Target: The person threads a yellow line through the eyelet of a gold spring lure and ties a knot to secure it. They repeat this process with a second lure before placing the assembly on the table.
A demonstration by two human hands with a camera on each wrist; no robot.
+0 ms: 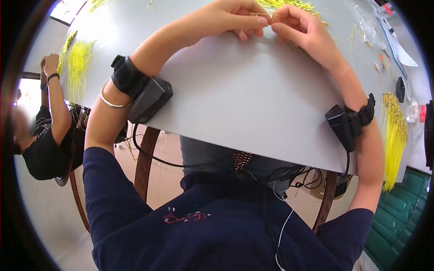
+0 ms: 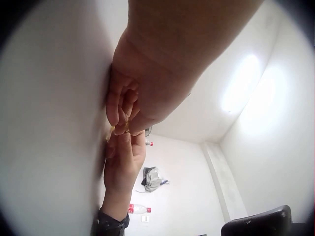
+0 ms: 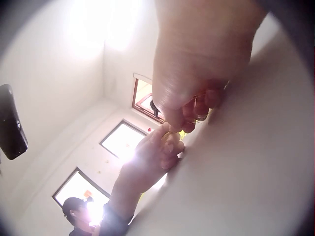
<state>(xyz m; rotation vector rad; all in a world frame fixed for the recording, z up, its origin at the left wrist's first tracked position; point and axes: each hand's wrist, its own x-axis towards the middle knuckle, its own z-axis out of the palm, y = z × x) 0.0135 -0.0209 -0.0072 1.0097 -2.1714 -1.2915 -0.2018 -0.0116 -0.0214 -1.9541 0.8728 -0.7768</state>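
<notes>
At the far part of the grey table [image 1: 253,90], both hands meet fingertip to fingertip. Thumb and fingers of my left hand [image 1: 237,18] pinch a thin yellow straw braid [image 3: 166,137], whose ridged weave shows in the right wrist view. My right hand [image 1: 304,30] pinches fine straw strands close beside it, fingers curled. One loose strand loops under the right fingers in the right wrist view. Most of the braid is hidden behind the fingers. Just beyond the hands lies a bundle of yellow straw [image 1: 294,5].
More yellow straw lies at the right edge [image 1: 394,135] and at the left [image 1: 79,63]. Clear plastic wrap [image 1: 367,28], papers [image 1: 401,49] and a bottle [image 1: 413,114] are on the right. Another person [image 1: 49,135] sits at the left. A cable [image 1: 156,158] hangs from the left wrist camera.
</notes>
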